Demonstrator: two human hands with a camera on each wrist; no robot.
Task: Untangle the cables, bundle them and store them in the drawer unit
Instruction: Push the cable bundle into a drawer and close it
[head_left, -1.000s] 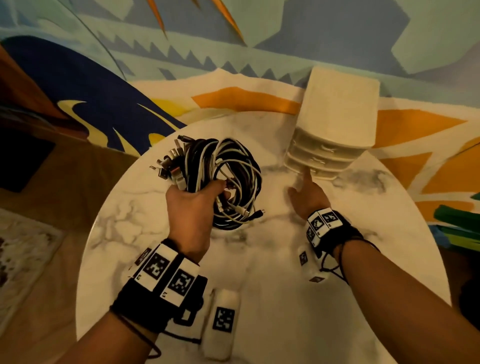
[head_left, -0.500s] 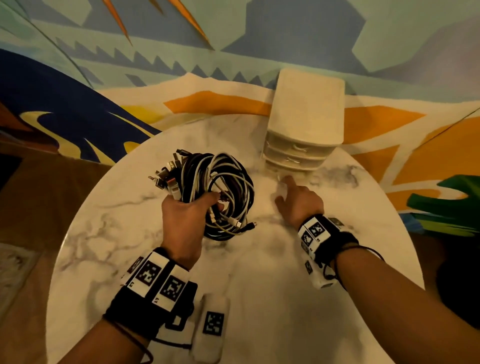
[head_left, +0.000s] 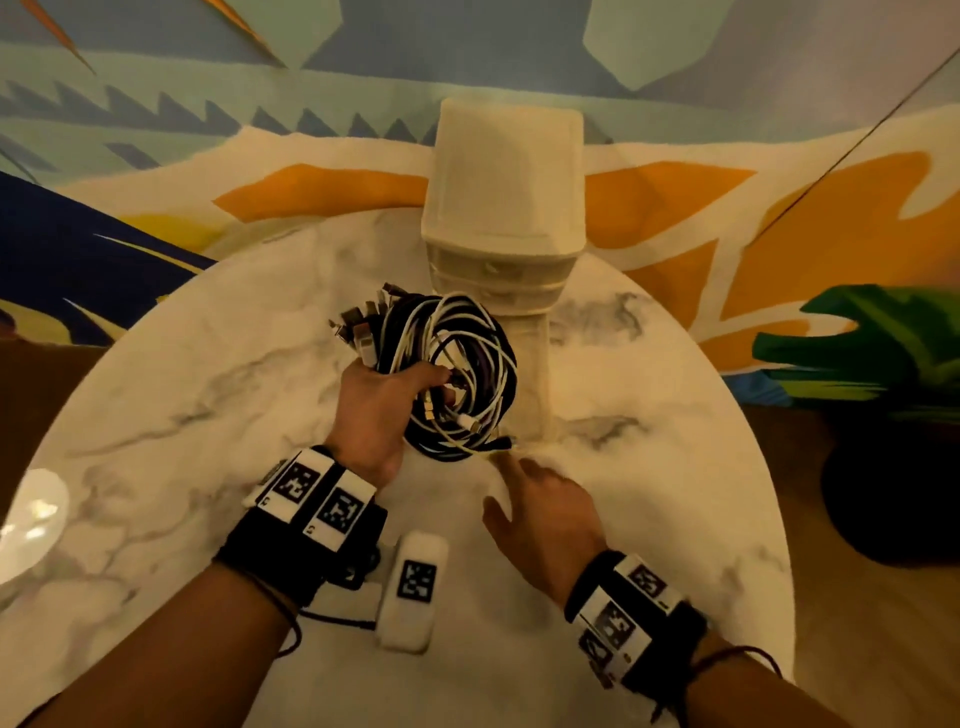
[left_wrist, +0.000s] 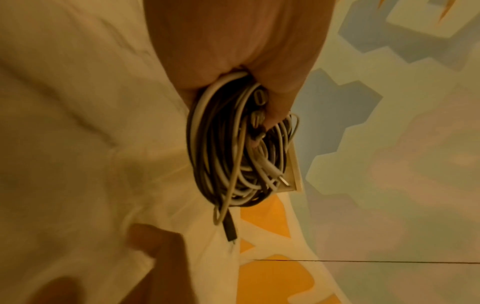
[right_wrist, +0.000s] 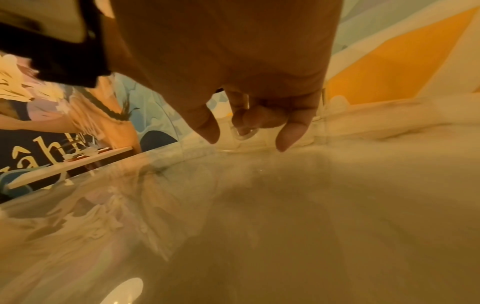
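Head view shows the storing step in hand: the left hand (head_left: 382, 410) has its grip clamped round the cable bundle (head_left: 457, 374), a coil of black and white leads with the plugs sticking out beyond the knuckles. The bundle hangs from that grip just above the worktop (head_left: 208, 364), with the drawer unit (head_left: 501, 208) standing beyond it at the far edge.

A long pale drawer (head_left: 530, 374) appears pulled out of the unit's lowest level, reaching toward the person just past the coil; the blur makes its walls hard to read. The right hand (head_left: 540, 512) sits nearer than the left grip, fingers loosely spread and holding nothing, forefinger pointing at the drawer's near end. Whether it touches the drawer cannot be told.

Judged from this, the next move calls for carrying the coil over the open drawer and lowering it in without loose plugs catching the rim, then pushing the drawer home.

Left forearm runs straight up from the lower frame, wrist level, palm turned inward. Right forearm comes in from the lower right, hand low over the worktop, palm down.
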